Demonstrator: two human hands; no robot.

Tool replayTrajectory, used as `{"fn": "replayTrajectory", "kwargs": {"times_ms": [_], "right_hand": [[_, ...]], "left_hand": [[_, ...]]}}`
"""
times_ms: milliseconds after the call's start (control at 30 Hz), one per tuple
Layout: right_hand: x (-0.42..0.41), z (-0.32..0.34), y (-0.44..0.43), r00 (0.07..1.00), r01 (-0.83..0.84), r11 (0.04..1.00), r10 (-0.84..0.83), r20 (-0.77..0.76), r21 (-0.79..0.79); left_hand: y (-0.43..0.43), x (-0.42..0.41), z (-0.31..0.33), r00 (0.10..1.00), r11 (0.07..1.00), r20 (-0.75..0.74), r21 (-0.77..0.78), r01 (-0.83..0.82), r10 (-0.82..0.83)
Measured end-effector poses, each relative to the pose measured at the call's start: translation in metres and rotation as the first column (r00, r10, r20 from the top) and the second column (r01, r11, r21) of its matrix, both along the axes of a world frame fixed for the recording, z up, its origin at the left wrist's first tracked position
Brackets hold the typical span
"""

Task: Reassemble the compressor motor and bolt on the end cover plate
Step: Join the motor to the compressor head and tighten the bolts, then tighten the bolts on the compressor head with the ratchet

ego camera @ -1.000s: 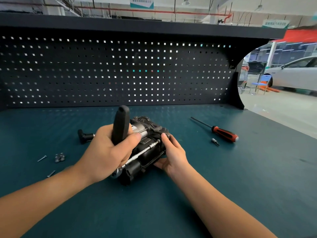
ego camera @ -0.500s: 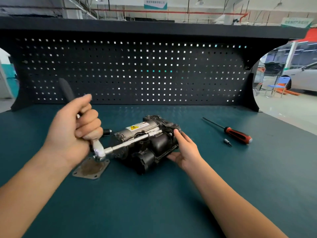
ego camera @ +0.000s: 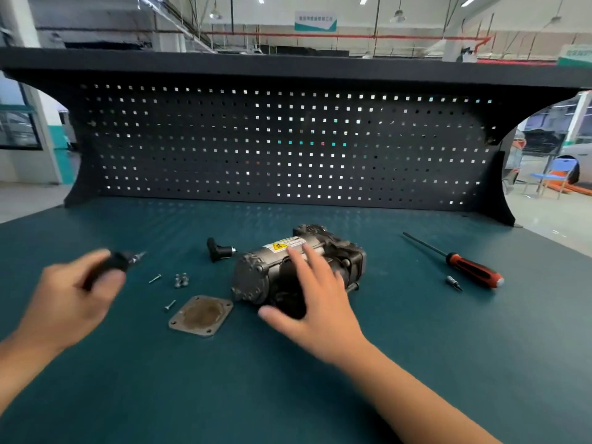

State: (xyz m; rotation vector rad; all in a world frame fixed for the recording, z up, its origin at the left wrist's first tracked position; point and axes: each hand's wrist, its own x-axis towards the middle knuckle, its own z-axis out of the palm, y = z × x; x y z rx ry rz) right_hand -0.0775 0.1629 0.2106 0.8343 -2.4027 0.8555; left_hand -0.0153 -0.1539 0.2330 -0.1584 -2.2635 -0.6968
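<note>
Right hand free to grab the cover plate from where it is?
Probably yes. The right hand is open and empty over the motor; the cover plate lies flat on the bench just left of it, nothing between. The left hand grips a tool.

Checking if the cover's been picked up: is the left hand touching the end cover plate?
Apart. The head view shows bare benchtop between the left hand, gripping a dark tool, and the end cover plate lying flat.
</note>
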Motion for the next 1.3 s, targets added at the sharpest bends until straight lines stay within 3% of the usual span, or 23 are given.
{"fn": "replayTrajectory", "kwargs": {"times_ms": [67,167,467,600,700,867,1000,1100,1200,1300], "right_hand": [[-0.006,-0.009,-0.005,0.998,0.058,0.986,-0.052,-0.044,0.158],[-0.013,-0.012,-0.005,0.998,0.053,0.991,-0.049,-0.038,0.119],[-0.03,-0.004,0.004,0.998,0.057,0.994,-0.059,0.019,0.094],[-0.033,-0.007,0.013,0.998,0.043,0.997,-0.046,0.049,0.062],[-0.032,-0.009,0.02,0.996,0.001,1.0,-0.003,0.089,0.02],[-0.033,-0.011,0.021,0.993,-0.011,1.0,0.011,0.116,0.001],[-0.035,-0.012,0.022,0.99,-0.029,0.999,0.031,0.136,-0.014],[-0.036,-0.011,0.026,0.987,-0.035,0.999,0.038,0.156,-0.023],[-0.036,-0.009,0.029,0.988,-0.043,0.999,0.038,0.152,0.03],[-0.036,-0.008,0.03,0.987,-0.047,0.998,0.04,0.155,0.046]], "left_hand": [[0.007,0.005,-0.01,1.0,0.969,-0.028,-0.247,-0.016,0.009],[-0.005,0.008,-0.03,0.999,0.851,-0.037,-0.524,-0.031,0.014],[-0.021,-0.007,-0.05,0.998,0.676,0.049,-0.734,0.066,-0.044],[-0.015,-0.004,-0.045,0.996,0.696,0.076,-0.713,0.085,-0.043],[-0.01,-0.001,-0.043,0.989,0.792,0.138,-0.598,0.122,-0.049],[0.011,-0.03,-0.022,1.0,0.923,0.012,-0.385,0.013,-0.009],[0.028,-0.094,0.002,0.977,0.98,0.193,-0.19,-0.052,0.089],[0.043,-0.146,0.008,0.902,0.979,0.41,-0.196,-0.055,0.133],[0.051,-0.187,0.0,0.775,0.944,0.587,-0.329,-0.039,0.236],[0.051,-0.206,-0.009,0.741,0.883,0.571,-0.466,-0.061,0.353]]}}
